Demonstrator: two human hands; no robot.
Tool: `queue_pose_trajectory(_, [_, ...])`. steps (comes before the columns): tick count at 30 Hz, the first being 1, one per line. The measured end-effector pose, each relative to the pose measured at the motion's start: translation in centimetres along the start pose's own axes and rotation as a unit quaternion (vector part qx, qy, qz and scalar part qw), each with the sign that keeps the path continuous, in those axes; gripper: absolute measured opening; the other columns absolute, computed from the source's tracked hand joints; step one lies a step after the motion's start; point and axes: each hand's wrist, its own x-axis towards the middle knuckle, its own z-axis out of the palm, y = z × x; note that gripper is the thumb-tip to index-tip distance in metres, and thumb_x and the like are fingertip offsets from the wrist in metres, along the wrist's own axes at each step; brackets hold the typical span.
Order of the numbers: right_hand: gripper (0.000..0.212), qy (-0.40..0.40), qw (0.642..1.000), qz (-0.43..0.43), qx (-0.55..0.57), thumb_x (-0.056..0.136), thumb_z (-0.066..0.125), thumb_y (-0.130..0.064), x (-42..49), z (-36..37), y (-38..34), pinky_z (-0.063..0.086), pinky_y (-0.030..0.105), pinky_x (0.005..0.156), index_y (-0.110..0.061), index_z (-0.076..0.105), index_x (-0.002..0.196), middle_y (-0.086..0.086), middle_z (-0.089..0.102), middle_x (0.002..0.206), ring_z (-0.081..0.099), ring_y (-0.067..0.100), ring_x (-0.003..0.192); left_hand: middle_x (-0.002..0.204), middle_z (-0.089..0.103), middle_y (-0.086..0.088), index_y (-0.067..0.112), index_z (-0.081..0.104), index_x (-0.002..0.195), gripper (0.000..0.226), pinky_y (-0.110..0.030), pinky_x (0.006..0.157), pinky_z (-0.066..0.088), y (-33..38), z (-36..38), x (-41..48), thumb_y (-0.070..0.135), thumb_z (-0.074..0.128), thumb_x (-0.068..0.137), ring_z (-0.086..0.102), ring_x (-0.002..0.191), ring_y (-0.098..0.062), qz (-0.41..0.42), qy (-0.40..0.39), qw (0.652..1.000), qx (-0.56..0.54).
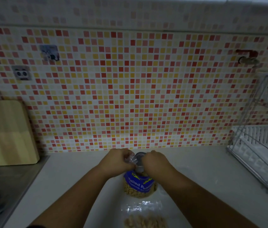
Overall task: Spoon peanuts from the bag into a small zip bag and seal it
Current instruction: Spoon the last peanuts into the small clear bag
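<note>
The peanut bag (139, 185) lies on the pale bench (195, 175), its open top pointing toward the tiled wall (130, 88) and its blue label facing up. Just nearer the person than the peanut bag, the small zip bag (144, 214) lies flat with a layer of peanuts (144, 222) already inside; its clear upper part looks empty, and I cannot tell whether its strip is pressed shut.

Both hands meet at the far end of the peanut bag. The left hand (116, 159) has its fingers drawn together on crinkled clear plastic at the mouth, seemingly pinching it so the opening stays gathered. The right hand (156, 162) is curled over a grey metallic piece (139, 160) that sits at the mouth between the two hands; it may be the spoon or a clip, and the dim, soft picture does not settle which. Its fingers look closed on it, though the fingertips are hidden under the knuckles.

Judging from the filled zip bag set aside toward the person, the spooning seems largely done, and the hands are probably either drawing the utensil out or closing the big bag.

A wooden cutting board (8, 130) leans well left of the peanut bag, and a dish rack (261, 145) stands well right.
</note>
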Motion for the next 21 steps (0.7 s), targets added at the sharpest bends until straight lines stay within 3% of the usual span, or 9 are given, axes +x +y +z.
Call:
queue_pose_trajectory(5, [0.037, -0.035, 0.996, 0.062, 0.058, 0.091, 0.055, -0.019, 1.1, 1.3, -0.4, 0.046, 0.034, 0.092, -0.004, 0.055, 0.124, 0.014, 0.058, 0.124, 0.057, 0.028, 0.114, 0.1, 0.068, 0.001, 0.018, 0.066, 0.106, 0.036, -0.011, 0.066, 0.045, 0.0, 0.0, 0.0, 0.021, 0.076, 0.071, 0.061, 0.09, -0.009, -0.004, -0.001, 1.0, -0.009])
queue_pose_trajectory(14, [0.073, -0.068, 0.967, 0.163, 0.182, 0.073, 0.074, -0.048, 2.0, 2.5, 0.8, 0.046, 0.033, 0.092, -0.008, 0.05, 0.13, 0.008, 0.058, 0.127, 0.057, 0.025, 0.115, 0.093, 0.066, 0.003, 0.017, 0.067, 0.101, 0.028, -0.012, 0.066, 0.045, -0.1, 0.4, 0.0, 0.02, 0.074, 0.074, 0.061, 0.085, -0.01, -0.013, 0.01, 0.999, -0.035])
queue_pose_trajectory(15, [0.07, -0.069, 0.963, 0.173, 0.195, 0.074, 0.073, -0.049, 2.2, 2.5, 1.0, 0.047, 0.033, 0.091, -0.008, 0.052, 0.127, 0.008, 0.059, 0.122, 0.058, 0.025, 0.114, 0.094, 0.067, 0.001, 0.017, 0.067, 0.101, 0.027, -0.015, 0.068, 0.046, -0.2, 0.3, 0.0, 0.021, 0.074, 0.074, 0.062, 0.087, -0.012, -0.016, 0.009, 0.999, -0.039])
queue_pose_trajectory(18, [0.024, -0.038, 0.951, 0.21, 0.223, 0.086, 0.059, -0.028, 2.3, 2.8, 2.2, 0.045, 0.028, 0.072, -0.008, 0.065, 0.097, 0.002, 0.058, 0.082, 0.06, 0.02, 0.088, 0.099, 0.068, -0.002, 0.017, 0.067, 0.102, 0.027, -0.023, 0.075, 0.049, -0.3, 0.1, 0.1, 0.023, 0.073, 0.076, 0.063, 0.093, -0.016, -0.027, 0.009, 0.998, -0.064])
queue_pose_trajectory(19, [0.019, -0.035, 0.95, 0.208, 0.231, 0.086, 0.056, -0.024, 2.4, 3.0, 2.8, 0.044, 0.027, 0.07, -0.008, 0.066, 0.09, 0.001, 0.056, 0.077, 0.058, 0.018, 0.082, 0.1, 0.068, -0.002, 0.017, 0.067, 0.103, 0.028, -0.023, 0.076, 0.049, -0.4, 0.0, 0.1, 0.024, 0.073, 0.076, 0.062, 0.095, -0.016, -0.032, 0.013, 0.996, -0.078])
queue_pose_trajectory(21, [0.021, -0.036, 0.955, 0.17, 0.241, 0.084, 0.055, -0.021, 2.6, 2.8, 3.7, 0.046, 0.027, 0.072, -0.009, 0.068, 0.096, 0.002, 0.06, 0.083, 0.056, 0.018, 0.08, 0.101, 0.067, -0.001, 0.019, 0.066, 0.104, 0.029, -0.024, 0.076, 0.049, -0.5, -0.2, 0.1, 0.026, 0.073, 0.077, 0.062, 0.095, -0.015, -0.043, 0.023, 0.994, -0.102])
